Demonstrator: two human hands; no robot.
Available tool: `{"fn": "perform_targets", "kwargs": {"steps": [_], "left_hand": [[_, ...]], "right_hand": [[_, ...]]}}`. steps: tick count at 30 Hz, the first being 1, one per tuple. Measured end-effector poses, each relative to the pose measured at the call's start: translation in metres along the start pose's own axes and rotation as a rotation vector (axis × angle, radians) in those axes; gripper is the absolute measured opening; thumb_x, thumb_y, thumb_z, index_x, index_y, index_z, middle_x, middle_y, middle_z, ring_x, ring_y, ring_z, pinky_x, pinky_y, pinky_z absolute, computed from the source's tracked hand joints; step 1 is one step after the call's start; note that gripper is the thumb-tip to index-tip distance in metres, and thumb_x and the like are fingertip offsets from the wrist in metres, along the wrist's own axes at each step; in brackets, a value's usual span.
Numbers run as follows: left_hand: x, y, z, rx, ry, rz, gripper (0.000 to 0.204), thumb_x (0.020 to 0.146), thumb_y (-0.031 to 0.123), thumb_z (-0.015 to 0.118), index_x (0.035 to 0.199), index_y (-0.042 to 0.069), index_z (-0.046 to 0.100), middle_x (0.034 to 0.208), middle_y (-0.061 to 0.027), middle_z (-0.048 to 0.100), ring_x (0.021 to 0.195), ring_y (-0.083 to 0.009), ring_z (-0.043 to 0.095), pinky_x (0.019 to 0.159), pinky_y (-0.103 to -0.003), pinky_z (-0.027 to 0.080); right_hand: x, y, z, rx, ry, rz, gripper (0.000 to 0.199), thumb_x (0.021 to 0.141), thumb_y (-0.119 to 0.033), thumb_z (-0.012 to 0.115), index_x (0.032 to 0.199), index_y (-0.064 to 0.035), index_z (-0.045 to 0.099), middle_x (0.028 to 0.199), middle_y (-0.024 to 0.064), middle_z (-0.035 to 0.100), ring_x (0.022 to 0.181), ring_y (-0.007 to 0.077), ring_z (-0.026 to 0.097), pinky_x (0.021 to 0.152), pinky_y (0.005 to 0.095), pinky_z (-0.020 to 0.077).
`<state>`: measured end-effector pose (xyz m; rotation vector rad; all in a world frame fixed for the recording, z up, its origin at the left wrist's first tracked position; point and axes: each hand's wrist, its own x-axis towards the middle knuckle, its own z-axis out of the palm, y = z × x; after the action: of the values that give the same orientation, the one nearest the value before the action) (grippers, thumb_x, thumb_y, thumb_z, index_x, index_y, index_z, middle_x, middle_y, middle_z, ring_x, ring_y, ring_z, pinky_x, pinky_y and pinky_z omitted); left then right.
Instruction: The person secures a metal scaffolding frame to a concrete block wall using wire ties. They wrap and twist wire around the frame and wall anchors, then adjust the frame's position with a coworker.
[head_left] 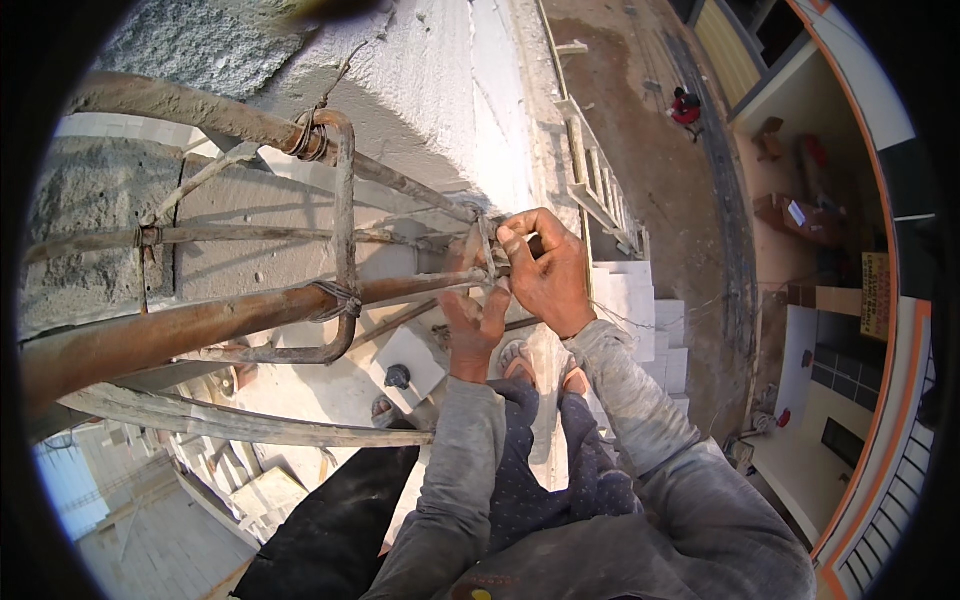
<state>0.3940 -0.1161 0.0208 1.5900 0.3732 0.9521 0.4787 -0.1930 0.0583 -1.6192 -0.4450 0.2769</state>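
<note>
Rusty reinforcing bars run from the left toward my hands. A bent steel stirrup loops around them, bound with tie wire. Another stirrup sits farther along, where both hands meet. My right hand is closed there, thumb and fingers pinched against the stirrup; what lies in the pinch is too small to name. Just below it, my left hand reaches up to the lower bar's end, its fingers smeared and partly hidden.
A rough pale wall rises beyond the bars. A wooden plank crosses at lower left, above a dark-trousered leg. My sandalled feet stand on a narrow ledge. Far below right lies a street with a person in red.
</note>
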Motion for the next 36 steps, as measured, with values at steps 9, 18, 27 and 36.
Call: {"fn": "perform_targets", "kwargs": {"steps": [9,18,27,36], "left_hand": [[0.005,-0.005,0.027,0.56,0.158,0.072,0.017,0.092,0.016,0.067,0.099,0.0,0.069,0.086,-0.0111,0.069,0.077,-0.023,0.067,0.069,-0.038,0.051],[0.006,-0.005,0.033,0.418,0.243,-0.067,0.016,0.092,0.014,0.069,0.1,0.0,0.07,0.089,-0.0124,0.072,0.078,-0.0234,0.069,0.066,-0.035,0.052],[0.006,-0.005,0.029,0.515,0.222,0.104,0.019,0.085,0.009,0.072,0.101,0.0,0.072,0.091,-0.0182,0.071,0.079,-0.0364,0.068,0.071,-0.041,0.054],[-0.001,0.013,0.009,0.305,0.066,0.132,0.058,0.086,0.033,0.069,0.128,-0.006,0.059,0.112,-0.0226,0.063,0.099,-0.04,0.065,0.086,-0.044,0.051]], "right_hand": [[0.013,0.003,-0.012,0.571,-0.138,0.392,0.012,0.093,-0.011,0.071,0.092,-0.0005,0.066,0.075,-0.0003,0.063,0.063,0.0041,0.053,0.054,0.0214,0.0438],[-0.013,0.013,-0.028,-0.448,0.002,-0.571,0.035,0.087,-0.006,0.071,0.12,-0.002,0.062,0.08,0.0086,0.061,0.057,0.0204,0.063,0.05,0.033,0.051],[0.018,-0.011,-0.047,-0.859,-0.296,-0.772,0.034,0.081,-0.008,0.067,0.115,-0.0092,0.067,0.076,0.0071,0.054,0.063,0.0262,0.062,0.053,0.0403,0.0513],[0.061,-0.005,-0.05,-0.32,-0.632,-0.075,0.014,0.095,-0.016,0.066,0.087,-0.0045,0.067,0.061,0.0004,0.059,0.048,0.0169,0.048,0.044,0.0321,0.0376]]}}
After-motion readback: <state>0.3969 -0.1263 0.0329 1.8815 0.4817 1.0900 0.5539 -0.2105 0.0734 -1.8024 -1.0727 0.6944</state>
